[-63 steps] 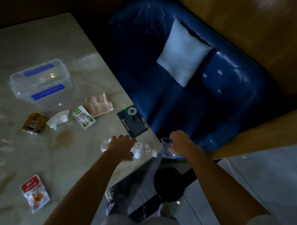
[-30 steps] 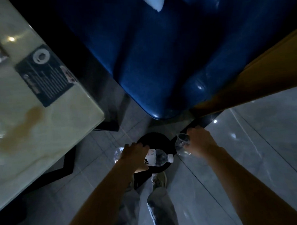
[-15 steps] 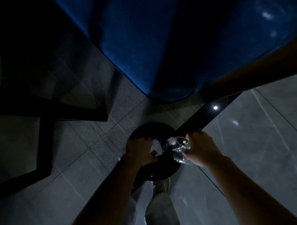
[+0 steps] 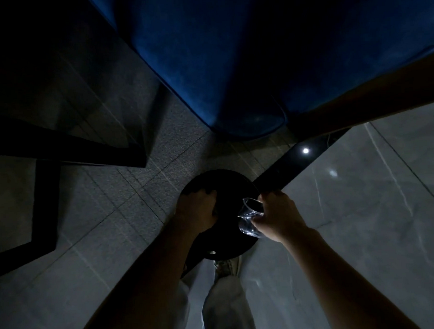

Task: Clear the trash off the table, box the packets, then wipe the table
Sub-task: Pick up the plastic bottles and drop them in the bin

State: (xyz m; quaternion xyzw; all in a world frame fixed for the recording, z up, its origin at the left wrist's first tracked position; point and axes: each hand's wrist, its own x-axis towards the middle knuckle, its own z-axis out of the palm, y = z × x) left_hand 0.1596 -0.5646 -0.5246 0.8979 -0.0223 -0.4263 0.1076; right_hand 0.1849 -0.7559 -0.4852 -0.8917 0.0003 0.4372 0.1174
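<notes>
A round black trash bin (image 4: 230, 182) stands on the floor right below me. My left hand (image 4: 197, 211) hangs over its left rim, fingers bent downward into the dark opening, and no bottle shows in it. My right hand (image 4: 279, 216) is at the bin's right rim, shut on a crumpled clear plastic cup (image 4: 249, 217) that is tilted over the opening. The table top and the packets are out of view.
A blue sofa (image 4: 231, 64) fills the top of the view, close behind the bin. The table's black metal leg frame (image 4: 61, 152) stands to the left. Grey tiled floor (image 4: 362, 207) lies around, and my trouser leg (image 4: 227, 308) and shoe (image 4: 226, 266) are just below the bin.
I have bent from the table down to the bin. The plastic bottle that my left hand carried is no longer visible. My right hand still holds the cup, now at the bin's rim.
</notes>
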